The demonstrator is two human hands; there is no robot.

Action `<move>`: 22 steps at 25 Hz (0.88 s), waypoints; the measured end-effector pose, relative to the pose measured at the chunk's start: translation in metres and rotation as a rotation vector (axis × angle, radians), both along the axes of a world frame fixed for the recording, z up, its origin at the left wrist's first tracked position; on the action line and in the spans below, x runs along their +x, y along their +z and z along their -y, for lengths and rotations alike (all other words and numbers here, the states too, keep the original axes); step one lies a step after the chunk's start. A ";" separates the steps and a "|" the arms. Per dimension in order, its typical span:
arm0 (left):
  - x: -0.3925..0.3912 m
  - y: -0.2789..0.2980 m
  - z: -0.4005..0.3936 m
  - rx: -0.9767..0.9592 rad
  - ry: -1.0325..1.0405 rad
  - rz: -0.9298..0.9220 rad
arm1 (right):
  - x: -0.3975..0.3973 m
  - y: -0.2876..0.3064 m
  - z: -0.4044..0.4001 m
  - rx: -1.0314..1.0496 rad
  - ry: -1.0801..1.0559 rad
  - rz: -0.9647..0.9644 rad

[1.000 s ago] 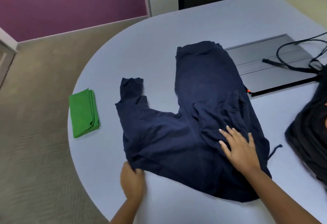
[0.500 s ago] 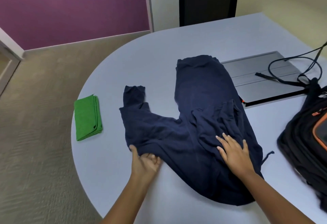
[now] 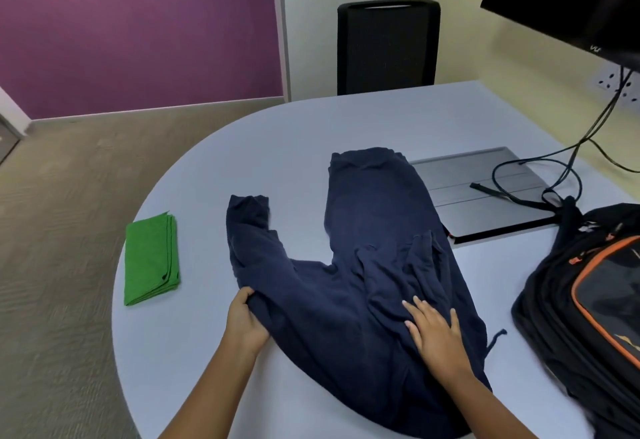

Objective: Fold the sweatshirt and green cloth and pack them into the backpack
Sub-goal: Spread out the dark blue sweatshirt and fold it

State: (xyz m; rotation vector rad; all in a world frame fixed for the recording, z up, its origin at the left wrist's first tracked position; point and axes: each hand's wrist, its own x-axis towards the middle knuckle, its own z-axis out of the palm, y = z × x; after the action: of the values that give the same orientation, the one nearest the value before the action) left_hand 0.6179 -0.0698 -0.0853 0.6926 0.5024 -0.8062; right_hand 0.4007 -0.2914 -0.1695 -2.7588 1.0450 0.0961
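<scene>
A navy-blue cotton sweatshirt (image 3: 374, 265) lies on the pale grey rounded table (image 3: 214, 352), long axis running away from the person, hem farthest. The left hand (image 3: 244, 321) grips its near-left edge; the right hand (image 3: 434, 331) presses flat on it.

Two bare forearms enter from the near edge, with no sleeve, watch or band visible on either. The left hand (image 3: 246, 321) and right hand (image 3: 437, 334) are bare too, without rings or gloves. The right hand's fingernails look short and plain.
</scene>
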 end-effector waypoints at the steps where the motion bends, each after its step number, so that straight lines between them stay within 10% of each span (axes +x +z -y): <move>1: 0.004 0.006 0.006 -0.016 -0.003 0.018 | 0.000 0.001 0.000 -0.002 -0.004 -0.002; 15: 0.075 0.018 0.026 -0.224 0.138 0.005 | -0.003 -0.016 -0.003 -0.057 0.011 0.096; 22: 0.069 -0.014 0.066 0.752 0.226 0.259 | -0.002 -0.019 -0.003 -0.057 -0.012 0.110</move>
State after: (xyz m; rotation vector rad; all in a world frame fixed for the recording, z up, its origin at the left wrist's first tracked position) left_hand 0.6871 -0.1362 -0.0989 1.3847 0.6361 -0.2858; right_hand 0.3983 -0.2886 -0.1882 -2.7722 1.0510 -0.0884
